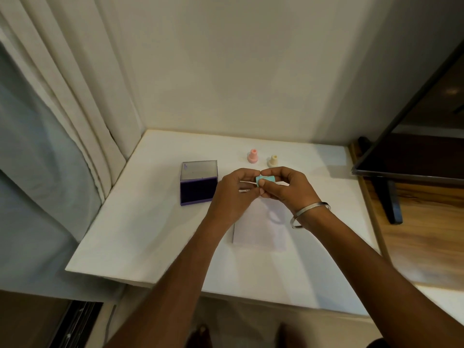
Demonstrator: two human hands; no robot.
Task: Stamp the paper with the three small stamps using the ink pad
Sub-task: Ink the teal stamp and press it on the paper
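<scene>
A small teal stamp (266,179) is held above the table between both hands. My left hand (232,194) pinches its left end and my right hand (288,188) grips its right end. Under my hands lies a sheet of white paper (261,229), partly hidden by my wrists. A purple ink pad (198,190) sits open to the left, its clear lid (198,170) raised behind it. A pink stamp (252,156) and a cream stamp (273,160) stand upright at the back of the white table (155,237).
A cream curtain (82,101) hangs along the table's left side and a wall stands behind it. A dark screen on a stand (411,156) rests on a wooden surface (424,227) to the right. A metal bangle (310,213) circles my right wrist.
</scene>
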